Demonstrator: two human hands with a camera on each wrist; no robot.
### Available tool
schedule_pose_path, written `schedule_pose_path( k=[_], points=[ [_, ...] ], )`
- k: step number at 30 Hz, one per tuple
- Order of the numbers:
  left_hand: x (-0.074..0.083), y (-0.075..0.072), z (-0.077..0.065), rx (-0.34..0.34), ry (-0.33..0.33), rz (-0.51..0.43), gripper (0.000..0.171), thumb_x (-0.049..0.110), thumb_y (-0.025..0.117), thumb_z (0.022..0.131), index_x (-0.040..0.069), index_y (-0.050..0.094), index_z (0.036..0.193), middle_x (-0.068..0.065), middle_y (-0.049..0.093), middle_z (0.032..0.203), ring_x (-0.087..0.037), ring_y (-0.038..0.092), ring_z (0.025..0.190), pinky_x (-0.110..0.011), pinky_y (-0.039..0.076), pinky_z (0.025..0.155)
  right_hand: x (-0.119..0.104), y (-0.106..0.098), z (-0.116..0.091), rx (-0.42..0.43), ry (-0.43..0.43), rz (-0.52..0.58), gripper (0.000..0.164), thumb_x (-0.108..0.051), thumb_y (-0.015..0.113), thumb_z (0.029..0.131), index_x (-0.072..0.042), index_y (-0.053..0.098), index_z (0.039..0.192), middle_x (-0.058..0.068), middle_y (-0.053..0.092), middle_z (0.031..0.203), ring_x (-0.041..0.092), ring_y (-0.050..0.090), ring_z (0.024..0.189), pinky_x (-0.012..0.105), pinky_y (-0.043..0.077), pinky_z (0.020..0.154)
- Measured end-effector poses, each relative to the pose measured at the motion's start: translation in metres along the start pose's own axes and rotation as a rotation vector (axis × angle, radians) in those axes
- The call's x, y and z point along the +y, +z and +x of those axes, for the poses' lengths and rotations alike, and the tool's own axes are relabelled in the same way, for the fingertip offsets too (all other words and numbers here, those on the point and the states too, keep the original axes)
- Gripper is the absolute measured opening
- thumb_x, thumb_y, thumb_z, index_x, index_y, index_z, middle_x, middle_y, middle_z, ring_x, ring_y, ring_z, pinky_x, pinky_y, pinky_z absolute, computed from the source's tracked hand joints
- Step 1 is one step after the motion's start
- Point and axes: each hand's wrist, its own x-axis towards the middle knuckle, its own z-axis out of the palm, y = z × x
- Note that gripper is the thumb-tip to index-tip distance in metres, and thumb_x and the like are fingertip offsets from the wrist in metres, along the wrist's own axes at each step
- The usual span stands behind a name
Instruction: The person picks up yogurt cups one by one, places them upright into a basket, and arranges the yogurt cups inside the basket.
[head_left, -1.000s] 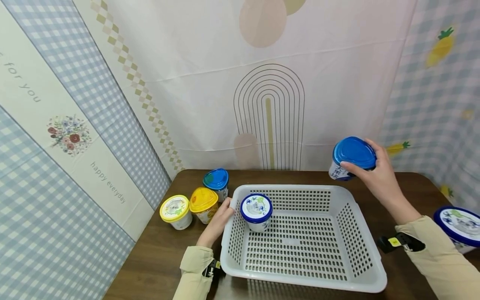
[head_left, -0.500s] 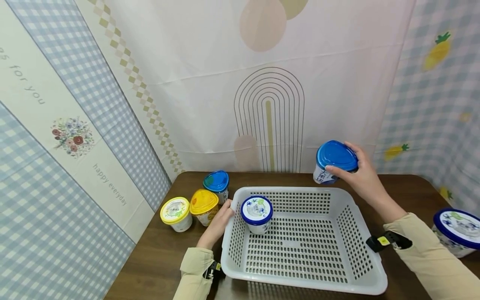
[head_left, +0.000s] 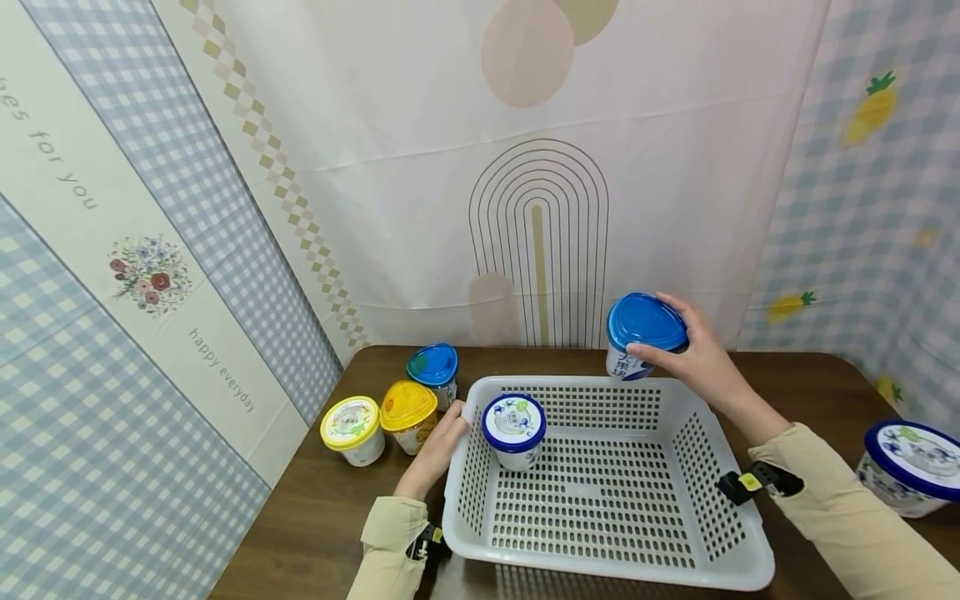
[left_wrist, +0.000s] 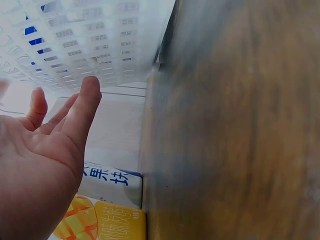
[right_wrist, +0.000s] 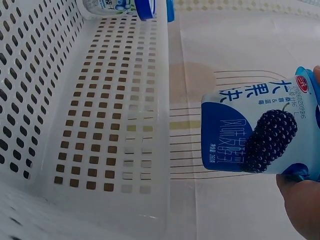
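My right hand (head_left: 701, 358) grips a yogurt cup (head_left: 621, 364) with a blue lid, raised over the basket's back rim. In the right wrist view, the yogurt cup (right_wrist: 250, 130) shows a dark berry picture. My left hand (head_left: 437, 450) holds the left rim of the white perforated plastic basket (head_left: 720, 567); the left wrist view shows its fingers against the outer wall. Inside the basket, at the left, stands a round tub (head_left: 514, 422) with a dark blue rim and white top.
Left of the basket stand a yellow-lidded cup (head_left: 408, 404), a round tub with a yellow-rimmed lid (head_left: 351, 423) and another blue-lidded cup (head_left: 433, 365). A larger blue-rimmed tub (head_left: 911, 467) stands at the table's right edge. Behind the brown table (head_left: 300, 525) hangs a printed cloth (head_left: 675, 167).
My right hand has carried the blue-lidded yogurt cup leftward and slightly lower, from beyond the basket's right back corner to above its back rim. The left hand stays on the basket rim.
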Motion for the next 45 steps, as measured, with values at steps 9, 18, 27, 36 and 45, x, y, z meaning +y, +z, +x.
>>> schedule_pose_path(
  k=[9, 18, 27, 36, 45],
  points=[
    [-0.006, -0.001, 0.005, -0.013, 0.015, -0.019, 0.024, 0.018, 0.036, 0.098, 0.002, 0.043, 0.115, -0.015, 0.054, 0.105, -0.025, 0.063, 0.085, -0.035, 0.056, 0.073, 0.003, 0.007, -0.002, -0.03, 0.015, -0.01, 0.092, -0.036, 0.073, 0.092, -0.021, 0.015, 0.162, 0.026, 0.009, 0.163, 0.06, 0.024, 0.138, 0.076, 0.034, 0.098],
    [0.0, -0.002, 0.001, 0.092, -0.019, 0.022, 0.025, 0.013, 0.048, 0.099, 0.0, 0.054, 0.119, -0.013, 0.065, 0.102, -0.023, 0.066, 0.082, -0.034, 0.058, 0.072, 0.004, 0.017, -0.002, -0.051, 0.003, -0.031, 0.091, -0.038, 0.074, 0.091, -0.02, 0.018, 0.161, 0.025, 0.014, 0.162, 0.059, 0.029, 0.136, 0.073, 0.037, 0.098],
    [0.033, 0.0, -0.015, 0.073, -0.034, -0.013, 0.026, 0.007, 0.052, 0.096, -0.006, 0.055, 0.118, -0.019, 0.069, 0.103, -0.026, 0.069, 0.085, -0.037, 0.059, 0.074, 0.002, 0.037, 0.002, -0.113, -0.012, -0.079, 0.092, -0.041, 0.075, 0.089, -0.015, 0.023, 0.16, 0.026, 0.021, 0.159, 0.059, 0.032, 0.134, 0.071, 0.039, 0.097],
    [0.034, 0.002, -0.016, 0.092, -0.021, -0.026, 0.026, 0.008, 0.053, 0.095, -0.006, 0.056, 0.117, -0.019, 0.07, 0.101, -0.023, 0.069, 0.082, -0.038, 0.059, 0.073, 0.002, 0.046, 0.004, -0.157, -0.023, -0.056, 0.091, -0.041, 0.077, 0.088, -0.015, 0.025, 0.158, 0.026, 0.022, 0.158, 0.058, 0.034, 0.134, 0.069, 0.042, 0.098],
    [0.036, 0.002, -0.016, 0.099, -0.025, -0.007, 0.026, 0.008, 0.053, 0.095, -0.006, 0.057, 0.116, -0.017, 0.069, 0.1, -0.022, 0.068, 0.081, -0.036, 0.059, 0.073, 0.004, 0.052, -0.002, -0.235, -0.05, -0.089, 0.089, -0.041, 0.079, 0.086, -0.018, 0.03, 0.156, 0.024, 0.027, 0.155, 0.057, 0.038, 0.131, 0.069, 0.045, 0.094]
  ],
)
